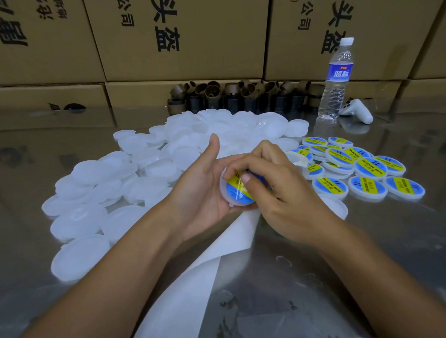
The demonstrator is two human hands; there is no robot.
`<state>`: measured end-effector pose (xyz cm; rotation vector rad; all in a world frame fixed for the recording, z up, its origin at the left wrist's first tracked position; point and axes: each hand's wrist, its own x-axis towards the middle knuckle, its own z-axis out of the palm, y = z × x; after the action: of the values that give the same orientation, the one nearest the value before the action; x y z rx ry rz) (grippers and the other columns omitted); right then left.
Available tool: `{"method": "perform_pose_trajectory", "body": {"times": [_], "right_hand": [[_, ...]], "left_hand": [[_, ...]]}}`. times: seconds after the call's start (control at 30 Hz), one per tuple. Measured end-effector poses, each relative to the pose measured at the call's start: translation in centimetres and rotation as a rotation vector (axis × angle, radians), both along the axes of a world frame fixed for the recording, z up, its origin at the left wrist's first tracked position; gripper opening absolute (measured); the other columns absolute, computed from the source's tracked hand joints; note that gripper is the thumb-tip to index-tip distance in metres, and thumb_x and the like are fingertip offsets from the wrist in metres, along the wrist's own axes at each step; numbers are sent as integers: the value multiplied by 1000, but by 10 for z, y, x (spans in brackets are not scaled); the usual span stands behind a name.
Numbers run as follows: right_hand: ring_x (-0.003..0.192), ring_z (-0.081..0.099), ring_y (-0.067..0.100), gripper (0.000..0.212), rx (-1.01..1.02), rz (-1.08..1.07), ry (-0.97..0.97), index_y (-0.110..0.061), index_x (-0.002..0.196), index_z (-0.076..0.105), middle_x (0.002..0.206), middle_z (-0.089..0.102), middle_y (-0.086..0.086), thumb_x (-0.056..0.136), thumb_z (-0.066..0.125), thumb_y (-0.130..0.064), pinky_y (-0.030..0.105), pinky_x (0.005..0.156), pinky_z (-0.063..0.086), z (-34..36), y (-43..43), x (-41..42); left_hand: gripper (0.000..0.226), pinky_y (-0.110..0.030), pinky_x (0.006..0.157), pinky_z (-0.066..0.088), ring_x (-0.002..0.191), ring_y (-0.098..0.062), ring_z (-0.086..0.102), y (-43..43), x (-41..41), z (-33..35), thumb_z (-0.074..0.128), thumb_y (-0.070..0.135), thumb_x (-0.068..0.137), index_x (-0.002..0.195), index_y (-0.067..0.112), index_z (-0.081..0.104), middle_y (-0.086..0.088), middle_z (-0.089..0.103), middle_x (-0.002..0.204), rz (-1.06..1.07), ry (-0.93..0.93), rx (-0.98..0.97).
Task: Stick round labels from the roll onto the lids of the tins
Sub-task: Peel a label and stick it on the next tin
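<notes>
Head view: left hand [205, 193] grips round white plastic lid [237, 205] by its rim; right hand [280, 194] pinches blue-and-yellow round label [235, 192] against it, above bare steel desk [326, 279].

place: packing workshop | evidence: stacked cardboard cartons [178, 34]; steel worktable [312, 267]; heaps of lids [143, 157]

Single wide-angle head view, forward and down; close above the table [376, 264]; cartons [209, 27] behind
</notes>
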<state>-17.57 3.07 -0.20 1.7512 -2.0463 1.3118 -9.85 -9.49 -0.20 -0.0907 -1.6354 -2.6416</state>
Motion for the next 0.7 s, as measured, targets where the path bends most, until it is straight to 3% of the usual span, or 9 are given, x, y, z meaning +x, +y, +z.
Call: {"method": "perform_pose_trajectory", "body": {"times": [0.3,0.7], "right_hand": [[89,42,8,26,3,-8,33,-20,97,66,87,41,-11,89,44,-9,16,77,35,-3,-1,-2],[87,43,9,21,-17,-24,53,-21,95,67,85,43,-8,88,52,-8,14,75,34,-4,-2,-4]], "left_hand": [[77,-27,77,56,86,-18,68,1,1,0,13,59,95,103,2,65,-11,70,94,-42,23,8],[76,-32,88,51,96,-21,67,1,0,0,14,60,94,113,3,60,-11,71,102,-8,3,-18]]}}
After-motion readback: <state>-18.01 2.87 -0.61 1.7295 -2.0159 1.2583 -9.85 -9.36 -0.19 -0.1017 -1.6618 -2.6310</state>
